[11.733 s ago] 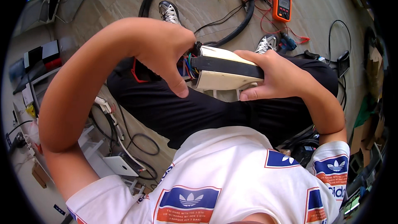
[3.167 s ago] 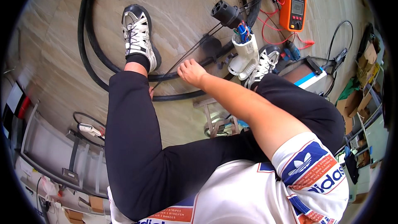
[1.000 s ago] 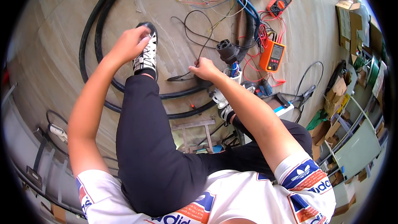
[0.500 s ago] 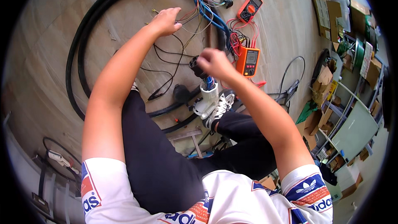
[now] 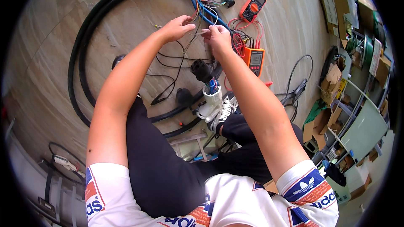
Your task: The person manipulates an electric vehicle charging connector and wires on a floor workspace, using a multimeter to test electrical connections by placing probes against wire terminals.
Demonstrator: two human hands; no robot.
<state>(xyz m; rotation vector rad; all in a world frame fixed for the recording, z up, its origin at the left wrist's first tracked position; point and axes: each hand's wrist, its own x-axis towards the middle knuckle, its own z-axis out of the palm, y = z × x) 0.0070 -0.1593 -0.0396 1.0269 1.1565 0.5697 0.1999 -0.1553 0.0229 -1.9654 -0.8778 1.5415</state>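
Observation:
My right hand (image 5: 219, 38) pinches a thin pale wire (image 5: 216, 17) beside the loose end of a thick black cable (image 5: 75, 54). Left of it, my left hand (image 5: 179, 28) has its thumb and fingers apart at the thin coloured wires (image 5: 195, 6); no hold on a wire can be made out. Blue wires (image 5: 203, 13) fan out from the stripped cable. Below my hands, a black round connector (image 5: 202, 70) tops a white plastic housing (image 5: 210, 106), with blue and red wires between them.
An orange clamp-style meter (image 5: 254, 61) with red and black leads and a red multimeter (image 5: 253, 6) lie to the right. Black test leads (image 5: 173, 85) and a dark round cap (image 5: 183, 96) rest on the tiled floor. Cardboard boxes (image 5: 332, 10) and shelving stand far right.
My right hand has moved up from the black connector to the wires and now pinches a pale one. My left hand has shifted slightly right and down, toward it.

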